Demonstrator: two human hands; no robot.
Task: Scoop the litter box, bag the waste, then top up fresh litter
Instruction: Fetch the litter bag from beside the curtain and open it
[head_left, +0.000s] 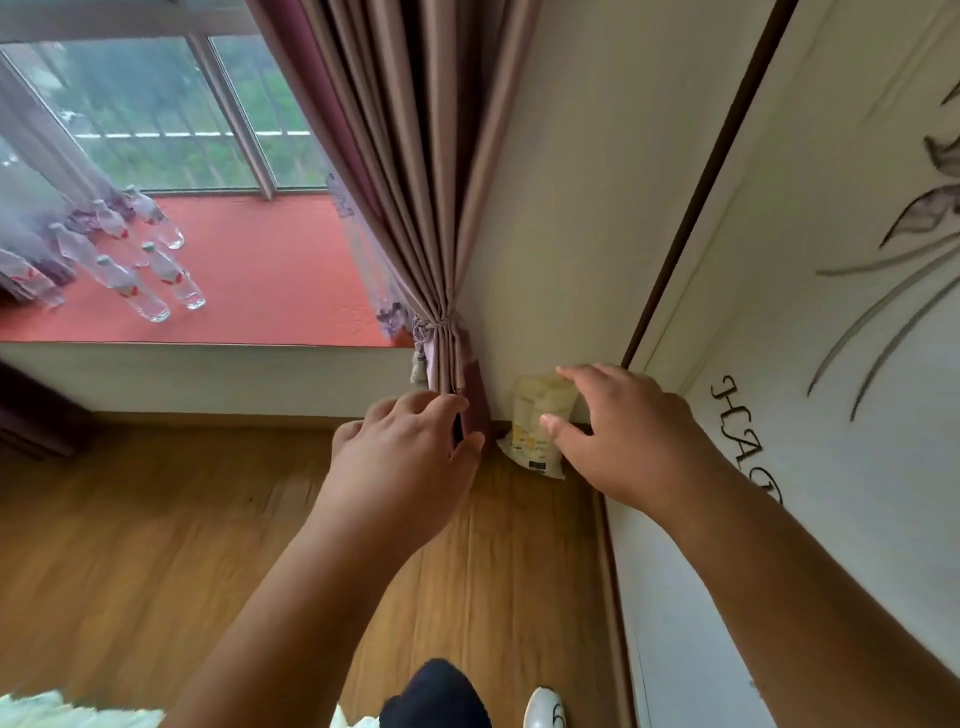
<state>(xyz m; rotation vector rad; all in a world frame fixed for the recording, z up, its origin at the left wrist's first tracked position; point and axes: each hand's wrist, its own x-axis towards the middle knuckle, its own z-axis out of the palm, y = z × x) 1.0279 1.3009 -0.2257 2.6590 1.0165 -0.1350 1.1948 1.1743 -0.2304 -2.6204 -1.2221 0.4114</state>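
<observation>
While you reach for the floor corner | litter bag (537, 422) upright, just beyond right hand (618, 434) | left hand (402, 452) farther | both hands' fingers spread, empty

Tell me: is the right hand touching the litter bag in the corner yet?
Cannot tell. In the head view the right hand, fingers spread, overlaps the yellow bag standing against the wall, but motion blur hides whether fingertips or thumb rest on it.

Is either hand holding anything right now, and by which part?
Nothing is held. The right hand reaches, fingers spread, toward the litter bag; the left hand hovers by the curtain.
</observation>
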